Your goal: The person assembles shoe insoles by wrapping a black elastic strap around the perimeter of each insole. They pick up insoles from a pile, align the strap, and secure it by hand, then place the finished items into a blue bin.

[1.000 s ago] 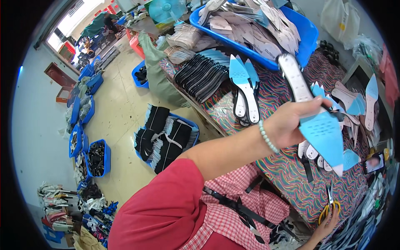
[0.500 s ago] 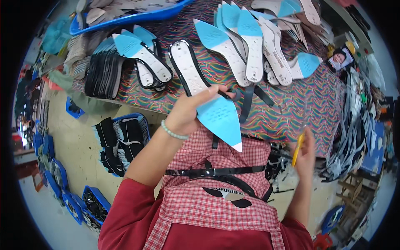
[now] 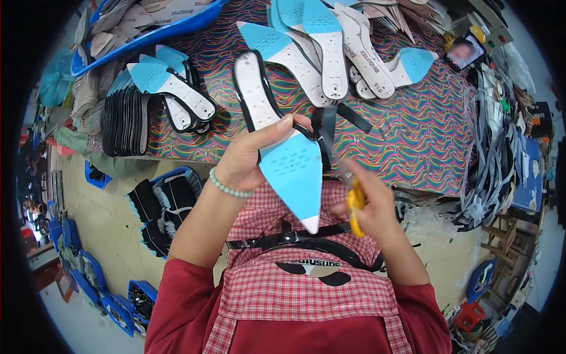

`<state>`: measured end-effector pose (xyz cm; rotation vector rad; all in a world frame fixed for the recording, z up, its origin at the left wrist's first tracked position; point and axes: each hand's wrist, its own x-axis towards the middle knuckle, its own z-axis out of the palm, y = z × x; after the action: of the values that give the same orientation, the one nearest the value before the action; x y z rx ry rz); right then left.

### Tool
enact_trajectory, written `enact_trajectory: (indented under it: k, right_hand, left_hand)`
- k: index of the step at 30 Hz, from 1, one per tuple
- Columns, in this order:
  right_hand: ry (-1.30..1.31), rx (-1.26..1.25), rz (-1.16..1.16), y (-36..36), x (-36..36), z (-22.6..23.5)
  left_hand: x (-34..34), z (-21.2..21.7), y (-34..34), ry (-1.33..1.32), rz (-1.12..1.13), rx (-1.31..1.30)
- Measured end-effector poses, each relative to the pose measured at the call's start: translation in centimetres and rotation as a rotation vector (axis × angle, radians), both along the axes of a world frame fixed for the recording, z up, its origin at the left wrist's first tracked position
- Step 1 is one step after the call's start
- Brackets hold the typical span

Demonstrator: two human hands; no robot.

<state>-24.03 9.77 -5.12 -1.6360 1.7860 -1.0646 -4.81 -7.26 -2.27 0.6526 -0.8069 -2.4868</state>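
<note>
A: What is the biggest thing here?
B: The table (image 3: 413, 141), covered in a wavy multicoloured cloth. Loose insoles (image 3: 330, 53) lie across it, white with sky-blue toe parts.

A: Any containers?
B: A blue tray (image 3: 177, 26) at the table's far left corner holds pale flat cut pieces. Down on the floor, a blue crate (image 3: 168, 206) holds black pieces in bundles, and smaller blue bins (image 3: 127, 301) stand further along with dark contents I cannot make out.

A: And the piece being worked?
B: A pointed insole (image 3: 283, 141), held over the table's near edge above the checked apron. Its heel half is white with a black rim and small holes; its toe half is sky blue and tapers to a white tip.

A: The hands?
B: The left hand (image 3: 250, 156) is closed on the insole's middle, thumb on top. The right hand (image 3: 371, 203) is curled round yellow-handled scissors (image 3: 352, 197), just beside the insole's blue edge.
</note>
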Motion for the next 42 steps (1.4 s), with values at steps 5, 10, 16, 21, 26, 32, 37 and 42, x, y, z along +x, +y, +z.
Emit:
enact_trajectory:
  k: [5,10,16,21,26,32,37,42]
  right_hand:
    - [0.573,0.022,-0.381,1.1,-8.9,1.1]
    - [-0.072,-0.008,-0.183,-1.5,-4.4,4.1]
    - [-0.541,0.075,0.263,-2.1,-0.6,0.6]
    - [-0.190,0.077,0.027,-3.7,1.2,1.6]
    - [-0.053,0.056,0.118,-2.8,1.6,1.4]
    - [-1.247,0.605,0.067,-1.5,6.3,-2.6]
    - [-1.303,0.917,0.734,0.3,7.5,-2.2]
    - [-0.221,-0.082,0.115,-5.0,3.0,0.8]
  left_hand:
    - [-1.3,0.2,0.6,-0.165,0.055,-0.426]
    - [-3.8,0.9,2.8,-0.243,-0.026,-0.762]
    - [-2.6,0.7,3.8,-0.177,0.072,-0.728]
    - [-2.0,1.2,3.1,0.088,0.161,-0.569]
    - [0.6,3.0,0.0,0.406,0.169,-0.570]
    - [-0.7,3.4,1.1,0.047,0.251,-0.770]
    - [-0.7,5.7,4.2,0.225,-0.054,-0.137]
    - [6.6,13.0,4.4,-0.213,-0.103,-1.642]
